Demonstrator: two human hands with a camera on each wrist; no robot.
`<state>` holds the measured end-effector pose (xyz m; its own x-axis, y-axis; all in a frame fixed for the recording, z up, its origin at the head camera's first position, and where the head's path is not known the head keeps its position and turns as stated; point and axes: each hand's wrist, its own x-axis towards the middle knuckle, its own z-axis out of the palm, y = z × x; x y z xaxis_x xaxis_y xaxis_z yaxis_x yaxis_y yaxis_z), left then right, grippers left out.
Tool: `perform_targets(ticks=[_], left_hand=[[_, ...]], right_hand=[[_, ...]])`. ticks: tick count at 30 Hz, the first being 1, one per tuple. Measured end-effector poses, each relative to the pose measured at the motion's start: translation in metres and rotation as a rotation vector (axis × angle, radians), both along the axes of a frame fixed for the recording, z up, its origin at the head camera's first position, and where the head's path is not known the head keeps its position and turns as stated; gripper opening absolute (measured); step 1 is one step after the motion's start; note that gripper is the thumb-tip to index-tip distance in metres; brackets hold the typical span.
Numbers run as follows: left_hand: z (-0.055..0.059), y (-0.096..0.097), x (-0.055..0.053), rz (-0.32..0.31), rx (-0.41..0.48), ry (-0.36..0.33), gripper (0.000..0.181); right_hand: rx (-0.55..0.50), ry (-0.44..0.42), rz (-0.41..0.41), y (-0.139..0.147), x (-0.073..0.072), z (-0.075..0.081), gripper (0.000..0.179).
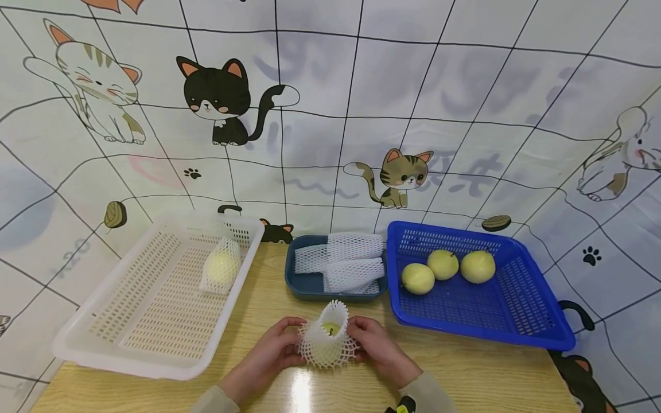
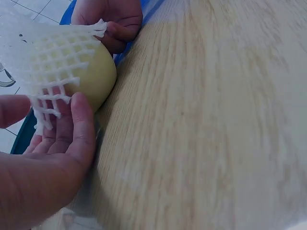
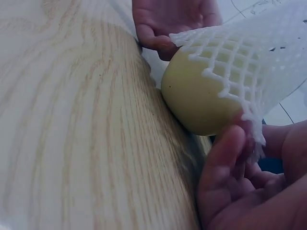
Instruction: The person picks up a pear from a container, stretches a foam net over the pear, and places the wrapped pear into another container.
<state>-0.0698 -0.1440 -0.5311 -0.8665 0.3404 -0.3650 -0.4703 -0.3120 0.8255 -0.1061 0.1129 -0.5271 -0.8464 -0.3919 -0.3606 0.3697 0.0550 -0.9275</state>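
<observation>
A round, pale yellow pear (image 2: 102, 76) stands on the table with a white foam net (image 1: 333, 346) pulled over its top. The net's lower edge flares out around the pear, and the pear's bottom shows bare in both wrist views. My left hand (image 1: 276, 350) pinches the net's edge at the left, fingers inside and thumb outside. On the opposite side my right hand (image 1: 379, 350) pinches the edge in the same way, its fingertips close to the pear. Through the net's narrow upper opening, the stem end is visible in the head view.
A blue basket (image 1: 480, 330) at the right holds several bare pears (image 1: 477, 267). Behind my hands, a dark teal tray (image 1: 310, 287) contains several flat foam nets (image 1: 356, 269). The white basket (image 1: 150, 367) at the left holds one net-covered pear (image 1: 222, 267). A cat-patterned cloth (image 1: 320, 132) hangs behind.
</observation>
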Motion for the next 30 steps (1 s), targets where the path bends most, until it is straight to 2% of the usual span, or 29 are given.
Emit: perform_targets(ticks=[3,8,12,15,18,24,30], left_hand=[[0.0,-0.001,0.001,-0.023,-0.023,0.036,0.044],[0.0,-0.001,0.002,-0.029,-0.072,0.083,0.041],[0.0,-0.001,0.002,-0.034,-0.096,0.113,0.041],[0.0,0.0,0.001,-0.034,-0.126,0.14,0.042],[0.001,0.001,0.0,-0.03,-0.168,0.163,0.045],[0.002,0.003,-0.003,-0.022,-0.279,0.215,0.044],[0.003,0.005,-0.006,-0.02,-0.326,0.245,0.039]], right_hand=[[-0.052,-0.048,0.0,0.003,0.0,-0.001,0.023],[-0.151,-0.13,0.02,0.007,-0.002,-0.004,0.02],[-0.201,-0.152,0.029,0.012,-0.003,-0.003,0.02],[-0.193,-0.142,0.041,0.014,-0.004,-0.001,0.022],[-0.138,-0.106,0.059,0.015,-0.006,0.0,0.025],[0.018,0.04,0.074,0.012,-0.008,0.002,0.028],[0.174,0.184,0.065,0.008,-0.007,0.001,0.021]])
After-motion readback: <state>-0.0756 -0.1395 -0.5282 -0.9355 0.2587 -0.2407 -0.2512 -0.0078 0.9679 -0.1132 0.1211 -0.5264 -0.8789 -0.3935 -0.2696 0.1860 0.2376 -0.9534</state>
